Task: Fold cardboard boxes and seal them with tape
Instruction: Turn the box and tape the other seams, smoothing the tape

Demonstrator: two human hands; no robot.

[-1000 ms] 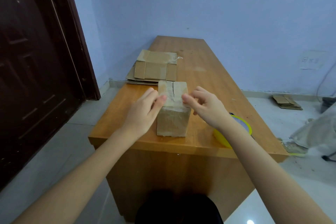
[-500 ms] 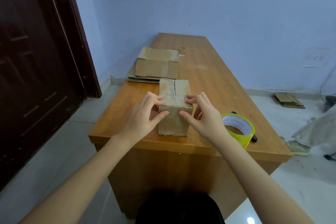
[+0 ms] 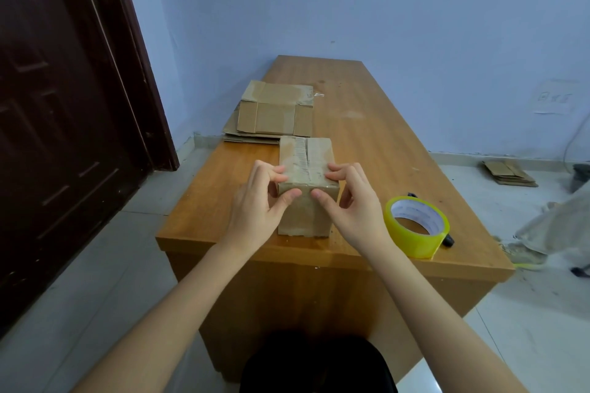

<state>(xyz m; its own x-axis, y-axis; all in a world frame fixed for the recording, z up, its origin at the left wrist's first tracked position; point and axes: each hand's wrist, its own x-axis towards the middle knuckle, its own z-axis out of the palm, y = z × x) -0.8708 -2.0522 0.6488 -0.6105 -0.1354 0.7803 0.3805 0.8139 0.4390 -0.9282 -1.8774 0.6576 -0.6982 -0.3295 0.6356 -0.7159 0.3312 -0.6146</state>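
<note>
**A:** Item one?

**B:** Cardboard box [image 3: 305,188], closed, upright, near the front edge of the wooden worktop [image 3: 376,150], about midway between its left and right edges. A strip of clear tape [image 3: 301,158] runs along the top seam and over the front top edge.

**A:** Hands?

**B:** Left hand [image 3: 255,210] on the box's left side, right hand [image 3: 351,210] on its right side. Both thumbs press on the front face just below the top edge, almost meeting at the middle. The fingers of each hand curl onto the top surface near the front corners. Each grip is closed on the box, thumb in front and fingertips on top.

**A:** Item two?

**B:** Roll of yellow tape [image 3: 416,228], lying flat near the front right corner of the worktop, just beside the right wrist, apart from the box. A small dark object [image 3: 448,241] touches its right side; its kind cannot be told.

**A:** Item three?

**B:** Stack of flattened boxes [image 3: 274,112], at the left edge of the worktop, behind the upright box and near it.

**A:** Off the worktop?

**B:** More flat cardboard [image 3: 509,172] on the floor by the right wall. Dark door [image 3: 64,105] at the left.
</note>
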